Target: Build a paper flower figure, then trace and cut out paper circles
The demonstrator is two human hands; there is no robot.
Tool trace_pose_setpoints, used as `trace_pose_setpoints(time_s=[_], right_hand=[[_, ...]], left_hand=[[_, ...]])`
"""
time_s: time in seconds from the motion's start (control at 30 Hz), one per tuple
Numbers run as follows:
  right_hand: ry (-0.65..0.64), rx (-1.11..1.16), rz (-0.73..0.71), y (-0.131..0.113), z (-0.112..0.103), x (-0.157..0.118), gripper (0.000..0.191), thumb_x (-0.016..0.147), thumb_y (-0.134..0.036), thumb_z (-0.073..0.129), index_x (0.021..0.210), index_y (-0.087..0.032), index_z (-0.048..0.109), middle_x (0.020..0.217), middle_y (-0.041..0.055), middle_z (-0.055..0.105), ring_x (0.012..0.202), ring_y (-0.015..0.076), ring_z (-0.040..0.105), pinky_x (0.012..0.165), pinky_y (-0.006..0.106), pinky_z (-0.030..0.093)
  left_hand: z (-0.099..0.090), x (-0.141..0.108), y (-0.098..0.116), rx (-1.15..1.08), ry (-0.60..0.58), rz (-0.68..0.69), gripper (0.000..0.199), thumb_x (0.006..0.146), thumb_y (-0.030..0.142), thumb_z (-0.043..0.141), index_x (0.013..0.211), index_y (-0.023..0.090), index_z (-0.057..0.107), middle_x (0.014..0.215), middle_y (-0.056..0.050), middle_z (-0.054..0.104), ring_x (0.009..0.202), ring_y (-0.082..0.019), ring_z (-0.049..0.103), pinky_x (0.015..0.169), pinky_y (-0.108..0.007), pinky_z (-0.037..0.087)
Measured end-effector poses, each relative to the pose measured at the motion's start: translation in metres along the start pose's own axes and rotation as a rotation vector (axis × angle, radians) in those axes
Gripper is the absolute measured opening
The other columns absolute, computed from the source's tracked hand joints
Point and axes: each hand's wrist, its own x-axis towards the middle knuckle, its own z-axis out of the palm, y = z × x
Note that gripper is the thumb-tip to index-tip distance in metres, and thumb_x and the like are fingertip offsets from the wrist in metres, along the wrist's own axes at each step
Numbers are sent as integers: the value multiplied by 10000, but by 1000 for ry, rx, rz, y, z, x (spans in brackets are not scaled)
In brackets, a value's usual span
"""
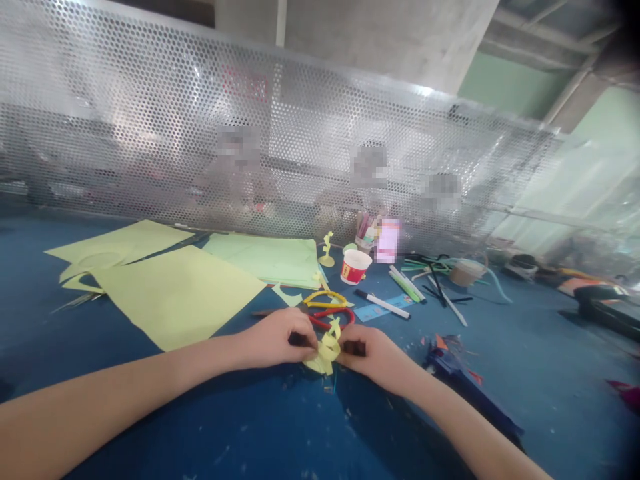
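Observation:
A small yellow paper spiral (330,345) stands at the near middle of the blue table, between my two hands. My left hand (287,339) pinches its lower left edge with thumb and fingertips. From the right, my right hand (370,357) closes thumb and fingers on the spiral's side. Just behind it lie scissors with red and yellow handles (330,311), their blades pointing left. A similar yellow paper curl on a round base (327,250) stands farther back. Fingertips partly hide the spiral's edges.
Yellow paper sheets (180,293) and green sheets (270,257) lie left. Behind the scissors are a red-and-white paper cup (355,267), a blue ruler (385,307) and a marker (383,304). A dark blue object (470,387) lies right. A perforated metal screen (300,147) borders the table; people sit beyond.

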Motion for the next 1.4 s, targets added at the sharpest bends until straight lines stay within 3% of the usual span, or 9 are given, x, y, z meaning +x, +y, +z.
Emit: trace_pose_setpoints(time_s=[0.37,0.67,0.87,1.07,1.27,1.4], right_hand=[[-10,-22,9,3,2,0,101,749,-231,617,827,-194,671,746,-9,608,628,107,496,579,212,384],[-33,-38,-9,0,-1,0,120,765,-227,601,859,-205,673,800,-1,640,680,117,539,628,212,417],[-22,-36,-14,1,-3,0,129,771,-238,593,858,-219,686,811,-2,654,681,122,556,629,213,424],[-2,-66,26,0,-6,1,166,786,-253,557,864,-229,702,852,3,698,728,148,607,666,234,448],[167,-215,137,6,-34,5,199,779,-323,543,850,-225,701,830,16,711,709,173,626,664,270,462],[212,-338,240,13,-60,7,170,752,-302,555,798,-195,678,764,33,709,706,183,645,670,271,471]], left_hand=[[2,-2,-2,12,-1,63,51,758,226,620,733,182,621,780,-1,645,789,-144,578,754,-248,413],[1,-4,0,30,8,81,15,722,182,617,735,175,613,790,-6,638,795,-142,576,777,-244,420],[2,-5,0,25,22,41,123,716,267,655,803,183,629,787,-6,640,794,-151,574,755,-252,429],[-1,-5,-1,-4,-4,72,38,740,184,636,776,194,642,814,-5,648,838,-153,571,788,-260,425],[-2,-5,1,-54,32,-3,77,750,254,638,739,178,629,812,-14,643,825,-150,585,773,-252,442],[-5,-5,5,-18,25,29,31,747,206,635,737,177,634,805,-12,645,829,-148,579,783,-249,433]])
